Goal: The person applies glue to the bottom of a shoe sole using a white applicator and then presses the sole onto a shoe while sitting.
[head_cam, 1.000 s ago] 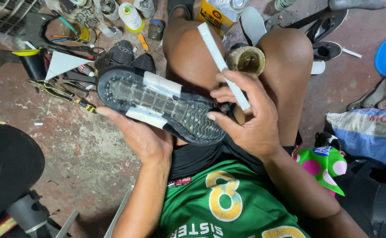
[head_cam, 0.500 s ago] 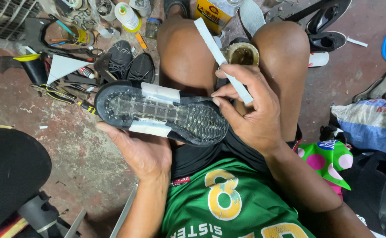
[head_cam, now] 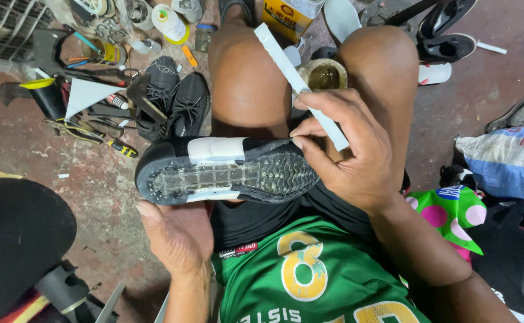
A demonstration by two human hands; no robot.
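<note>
Shoe (head_cam: 226, 170) has dropped lower across the lap and levelled out since a second ago, sole up: black upper, worn black tread at the heel end, clear dirty mid-panel, white patches on both edges. Left hand (head_cam: 175, 236) sits under its near edge, palm up with fingers tucked beneath the shoe so I can't tell their spread, while the right hand (head_cam: 348, 158) touches the heel end and pinches a long white strip (head_cam: 301, 84) between thumb and fingers. Beyond the knees there's a glue-filled tin (head_cam: 323, 75), and another pair of black shoes (head_cam: 172, 98) on the floor (head_cam: 82, 179).
</note>
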